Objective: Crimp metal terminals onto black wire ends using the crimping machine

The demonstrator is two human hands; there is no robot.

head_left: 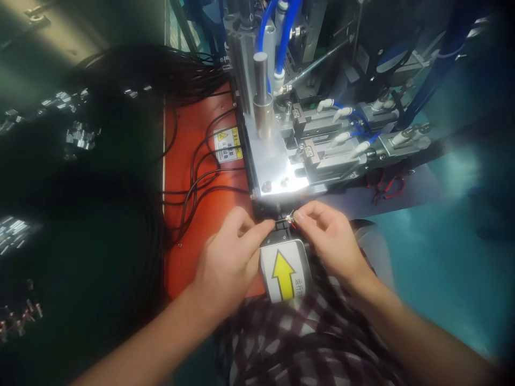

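Note:
My left hand (229, 257) pinches a thin black cable at the small black fixture (281, 231) in front of the machine. My right hand (328, 236) pinches the cable's stripped end (290, 218), where fine coloured wires fan out. Both hands meet just above a white plate with a yellow arrow (285, 273). The fingers of each hand are closed on the cable.
A metal machine (277, 150) with blue air hoses and cylinders stands directly behind the hands. Several black cables (197, 182) loop over an orange mat to the left. A large dark bundle of cables fills the left side. Red-handled pliers (386, 187) lie at right.

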